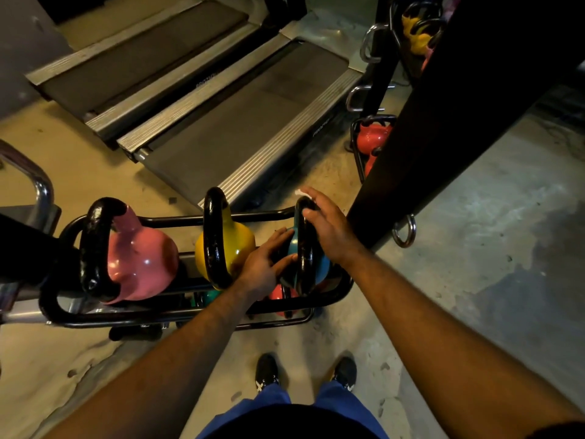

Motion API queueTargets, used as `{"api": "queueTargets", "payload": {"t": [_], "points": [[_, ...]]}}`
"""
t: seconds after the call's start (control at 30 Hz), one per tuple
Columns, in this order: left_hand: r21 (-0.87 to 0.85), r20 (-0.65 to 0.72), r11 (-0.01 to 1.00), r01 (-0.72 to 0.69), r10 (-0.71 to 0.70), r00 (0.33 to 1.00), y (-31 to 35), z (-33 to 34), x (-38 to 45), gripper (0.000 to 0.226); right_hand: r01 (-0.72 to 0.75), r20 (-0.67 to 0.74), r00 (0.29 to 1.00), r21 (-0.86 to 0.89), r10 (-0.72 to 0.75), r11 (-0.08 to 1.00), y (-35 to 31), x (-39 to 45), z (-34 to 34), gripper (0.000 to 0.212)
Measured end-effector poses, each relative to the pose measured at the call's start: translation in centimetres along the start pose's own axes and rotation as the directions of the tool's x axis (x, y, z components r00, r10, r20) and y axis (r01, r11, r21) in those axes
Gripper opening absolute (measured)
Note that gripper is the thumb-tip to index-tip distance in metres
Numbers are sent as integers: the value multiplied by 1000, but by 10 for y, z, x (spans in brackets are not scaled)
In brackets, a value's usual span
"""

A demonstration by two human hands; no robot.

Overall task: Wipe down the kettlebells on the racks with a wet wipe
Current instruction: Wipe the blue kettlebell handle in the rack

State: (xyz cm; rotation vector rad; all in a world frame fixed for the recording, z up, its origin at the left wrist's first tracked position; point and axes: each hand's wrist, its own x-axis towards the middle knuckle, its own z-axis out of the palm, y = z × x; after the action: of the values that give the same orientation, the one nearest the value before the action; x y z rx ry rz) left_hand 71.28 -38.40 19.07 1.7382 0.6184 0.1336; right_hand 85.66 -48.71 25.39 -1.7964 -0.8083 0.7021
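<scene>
Three kettlebells stand on the top tier of a black tube rack (343,294): a pink kettlebell (142,264), a yellow kettlebell (235,245) and, at the right end, a blue kettlebell (323,267), each with a black handle. My left hand (267,259) holds the left side of the blue kettlebell's body. My right hand (326,221) lies over the top of its black handle, pressing a white wet wipe (304,194) against it; only a corner of the wipe shows past my fingertips.
Red and green kettlebells (278,294) sit on the rack's lower tier. Two treadmills (240,118) lie beyond the rack. A dark pillar (443,122) stands to the right, with another rack holding red kettlebells (372,139) and yellow kettlebells (414,36) behind it. My shoes (267,372) stand on the concrete floor.
</scene>
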Motion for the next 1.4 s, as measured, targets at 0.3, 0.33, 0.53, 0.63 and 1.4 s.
{"api": "queueTargets", "payload": {"t": [0.3,0.33,0.53,0.63,1.4], "points": [[-152,14,987,45,-44,999,-16,-4,0,68,-95,70,994,255,80,962,3,-28,13,65],[-136,8,989,53,-52,999,-13,-4,1,70,-125,57,992,305,113,944,2,-26,16,67],[-147,-6,986,78,-80,997,-10,-4,-4,52,-58,24,998,351,53,935,-1,-28,32,72],[-147,6,986,79,-79,997,-3,-2,-3,52,-147,68,989,374,131,916,3,-26,26,71],[-165,53,986,21,-13,999,14,-1,-9,73,151,91,986,-102,-142,983,-15,-63,14,67]]}}
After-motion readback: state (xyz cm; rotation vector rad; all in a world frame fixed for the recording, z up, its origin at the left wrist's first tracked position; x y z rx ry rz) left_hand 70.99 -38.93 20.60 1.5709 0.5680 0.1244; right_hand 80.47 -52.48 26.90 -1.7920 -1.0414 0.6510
